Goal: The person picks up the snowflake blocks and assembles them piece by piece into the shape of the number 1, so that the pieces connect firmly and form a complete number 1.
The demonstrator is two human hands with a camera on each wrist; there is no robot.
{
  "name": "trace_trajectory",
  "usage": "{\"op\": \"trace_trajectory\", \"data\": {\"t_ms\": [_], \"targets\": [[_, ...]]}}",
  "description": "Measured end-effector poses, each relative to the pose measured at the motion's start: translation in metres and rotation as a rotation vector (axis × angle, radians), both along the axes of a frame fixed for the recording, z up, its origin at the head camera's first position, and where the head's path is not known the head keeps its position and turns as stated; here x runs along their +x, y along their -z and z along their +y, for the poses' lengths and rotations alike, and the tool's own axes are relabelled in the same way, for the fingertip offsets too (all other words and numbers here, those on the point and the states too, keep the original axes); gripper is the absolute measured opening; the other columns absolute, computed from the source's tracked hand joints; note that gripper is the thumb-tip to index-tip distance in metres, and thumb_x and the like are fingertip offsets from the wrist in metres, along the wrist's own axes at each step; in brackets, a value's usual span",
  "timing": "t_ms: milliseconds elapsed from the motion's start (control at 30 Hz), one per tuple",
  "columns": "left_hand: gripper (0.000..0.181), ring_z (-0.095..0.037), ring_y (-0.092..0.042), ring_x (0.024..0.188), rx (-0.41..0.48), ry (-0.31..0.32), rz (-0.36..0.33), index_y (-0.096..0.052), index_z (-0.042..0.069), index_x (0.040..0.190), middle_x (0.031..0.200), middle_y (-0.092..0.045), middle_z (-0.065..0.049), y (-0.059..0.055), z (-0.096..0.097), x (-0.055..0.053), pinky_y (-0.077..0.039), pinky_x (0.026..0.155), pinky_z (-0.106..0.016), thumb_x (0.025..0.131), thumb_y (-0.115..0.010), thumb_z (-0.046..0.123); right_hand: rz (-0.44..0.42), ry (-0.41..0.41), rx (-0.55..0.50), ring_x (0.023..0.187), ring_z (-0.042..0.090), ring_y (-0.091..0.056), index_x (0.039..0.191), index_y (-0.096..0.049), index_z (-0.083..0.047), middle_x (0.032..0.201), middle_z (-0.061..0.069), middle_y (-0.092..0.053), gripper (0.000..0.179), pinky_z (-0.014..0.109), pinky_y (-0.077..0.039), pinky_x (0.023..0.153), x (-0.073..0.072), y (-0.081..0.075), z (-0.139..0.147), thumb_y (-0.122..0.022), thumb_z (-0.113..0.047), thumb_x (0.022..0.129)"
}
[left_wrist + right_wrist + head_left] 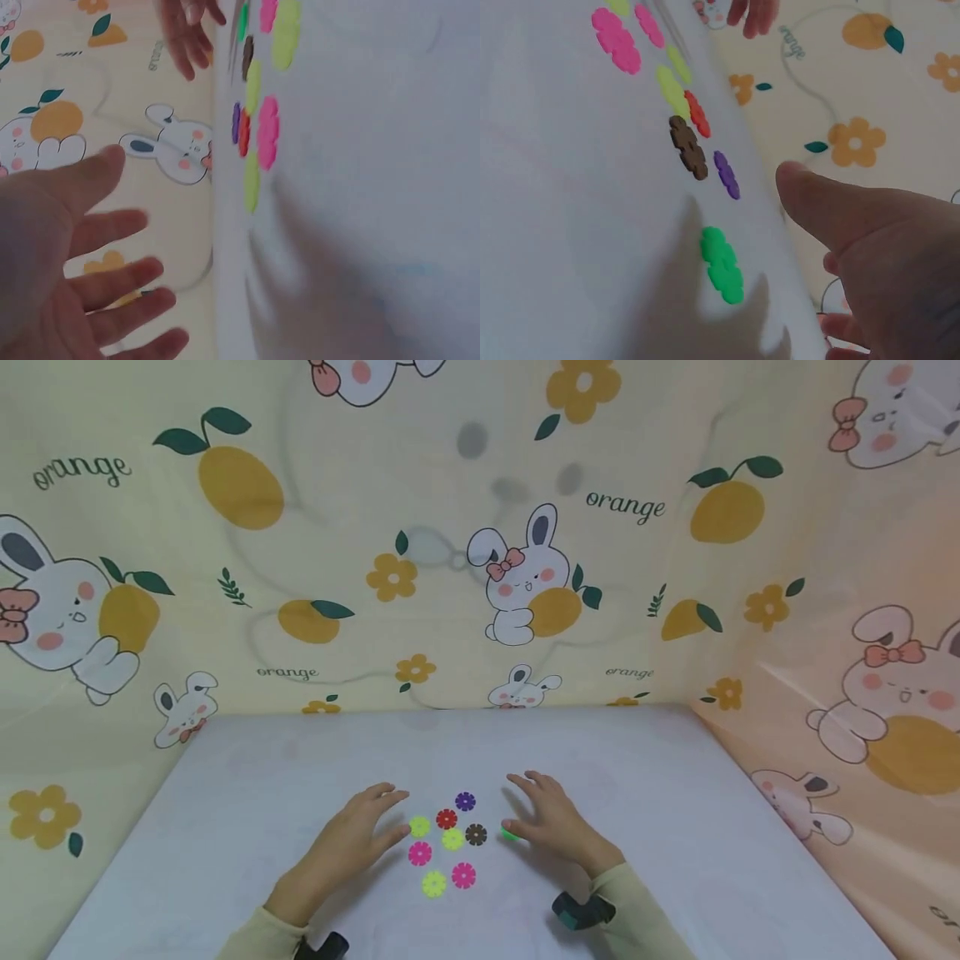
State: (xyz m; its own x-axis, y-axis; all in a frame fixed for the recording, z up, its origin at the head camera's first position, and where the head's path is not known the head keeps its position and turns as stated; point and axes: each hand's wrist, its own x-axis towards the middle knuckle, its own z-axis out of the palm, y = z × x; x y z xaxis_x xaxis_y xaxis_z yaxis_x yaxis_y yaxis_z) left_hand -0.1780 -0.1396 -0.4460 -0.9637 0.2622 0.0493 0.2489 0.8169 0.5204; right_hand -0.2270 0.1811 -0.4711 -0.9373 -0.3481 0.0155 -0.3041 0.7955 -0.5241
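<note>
Several flat, notched plastic discs lie spread on the white table between the two hands. Purple (465, 802), red (446, 819) and brown (476, 835) discs sit toward the back and middle. Yellow discs (453, 839) and pink discs (463, 876) lie among and in front of them. The left hand (363, 827) hovers left of the group, fingers spread and holding nothing. On the other side the right hand (551, 822) is raised with extended fingers, also holding nothing. Its thumb partly covers a green disc (509, 833) in the head view; the right wrist view shows that green disc (722, 265) lying on the table beneath the hand.
A white-covered table (637, 777) extends around the discs. Behind it hangs a cream curtain (360, 468) printed with rabbits and oranges, and similar cloth encloses both sides. A dark wrist device (583, 911) is strapped at the right sleeve, another (322, 946) at the left.
</note>
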Motion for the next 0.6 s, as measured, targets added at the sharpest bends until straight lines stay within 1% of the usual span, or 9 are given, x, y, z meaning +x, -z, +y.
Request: {"op": "trace_trajectory", "data": {"t_ms": [133, 200, 300, 400, 533, 600], "targets": [[0.031, -0.036, -0.060, 0.125, 0.056, 0.067, -0.064, -0.072, 0.007, 0.121, 0.130, -0.064, -0.014, 0.006, 0.005, 0.001, -0.048, 0.106, -0.056, 0.093, -0.073, 0.020, -0.030, -0.005, -0.075, 0.141, 0.042, -0.043, 0.146, -0.052, -0.016, 0.149, 0.019, -0.050, 0.070, 0.064, -0.036, 0.114, 0.002, 0.003, -0.002, -0.080, -0.037, 0.085], [0.028, -0.032, -0.064, 0.115, 0.083, 0.111, -0.097, -0.073, 0.006, 0.118, 0.122, -0.067, -0.012, 0.009, 0.006, 0.002, -0.051, 0.100, -0.054, 0.091, -0.073, 0.015, -0.049, -0.006, -0.103, 0.136, 0.039, -0.048, 0.143, -0.056, -0.016, 0.143, 0.017, -0.055, 0.066, 0.063, -0.039, 0.112, 0.003, 0.004, -0.003, -0.082, -0.033, 0.084], [0.034, -0.024, -0.064, 0.103, 0.109, 0.170, -0.137, -0.071, 0.006, 0.122, 0.114, -0.068, -0.008, 0.013, 0.006, 0.004, -0.055, 0.092, -0.050, 0.088, -0.074, 0.011, -0.068, -0.016, -0.118, 0.124, 0.032, -0.056, 0.137, -0.062, -0.015, 0.133, 0.012, -0.062, 0.059, 0.057, -0.046, 0.107, 0.003, 0.006, -0.005, -0.083, -0.026, 0.083], [0.042, -0.019, -0.059, 0.102, 0.093, 0.212, -0.170, -0.068, 0.009, 0.130, 0.113, -0.065, -0.005, 0.016, 0.008, 0.006, -0.054, 0.092, -0.047, 0.089, -0.075, 0.015, -0.080, -0.034, -0.105, 0.112, 0.023, -0.059, 0.132, -0.066, -0.016, 0.122, 0.006, -0.066, 0.053, 0.050, -0.051, 0.100, 0.003, 0.006, -0.005, -0.083, -0.020, 0.082], [0.043, -0.016, -0.055, 0.104, 0.056, 0.219, -0.186, -0.068, 0.011, 0.131, 0.114, -0.060, -0.002, 0.017, 0.011, 0.010, -0.053, 0.092, -0.044, 0.090, -0.075, 0.019, -0.109, -0.074, -0.090, 0.105, 0.017, -0.059, 0.128, -0.069, -0.015, 0.112, 0.001, -0.068, 0.047, 0.044, -0.053, 0.095, 0.003, 0.006, -0.005, -0.082, -0.017, 0.083], [0.042, -0.017, -0.056, 0.104, 0.050, 0.217, -0.173, -0.068, 0.011, 0.130, 0.113, -0.060, -0.003, 0.016, 0.012, 0.011, -0.054, 0.092, -0.044, 0.090, -0.075, 0.017, -0.113, -0.089, -0.086, 0.102, 0.015, -0.058, 0.125, -0.071, -0.014, 0.109, 0.000, -0.068, 0.043, 0.039, -0.053, 0.091, 0.004, 0.007, -0.006, -0.081, -0.015, 0.083]]}}
